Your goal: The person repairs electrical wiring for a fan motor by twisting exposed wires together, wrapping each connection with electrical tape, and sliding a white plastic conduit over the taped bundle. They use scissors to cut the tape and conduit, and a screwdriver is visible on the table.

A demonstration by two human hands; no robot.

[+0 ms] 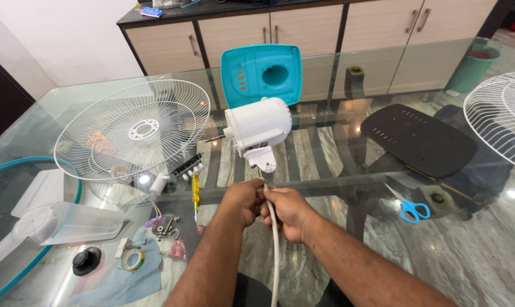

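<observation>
**Me:** White cord (275, 250) is in both hands, running up from my lap to the neck bracket (261, 158) under the white motor housing (258, 126). Left hand (243, 200) is closed around it near the top, right hand (288, 213) is pinched on it just below. Hands are touching each other. The exact finger grip on the far side is hidden.

**Colleague:** Where's the motor sitting?

**Me:** On the glass table (337, 170), just beyond my knuckles, shaft (214, 138) pointing left toward the wire grille (132, 133). Nothing is bracing it, so I'd judge a hard tug on the cord drags the whole housing across the glass. Better to work the cord in short feeds with one hand anchoring close to the bracket.

**Colleague:** Strain at the entry?

**Me:** Likely. The cord bends right where it enters the bracket. I'd keep it in line with the opening and avoid twisting.

**Colleague:** Loose parts nearby?

**Me:** Near left: tape roll (133, 259) and black knob (87, 261) on a grey cloth (123, 281), with screws (167, 226) just beyond. Yellow screwdriver (196, 193) is beside my left wrist, with the switch block (188, 166) above it. Blue scissors (415, 210) are to the right, well apart. I'd keep my elbows off the screws.

**Colleague:** Further back?

**Me:** Black base plate (419, 139) on the right, teal rear cover (262, 73) standing behind the motor, second grille (499, 119) at the right edge.
</observation>
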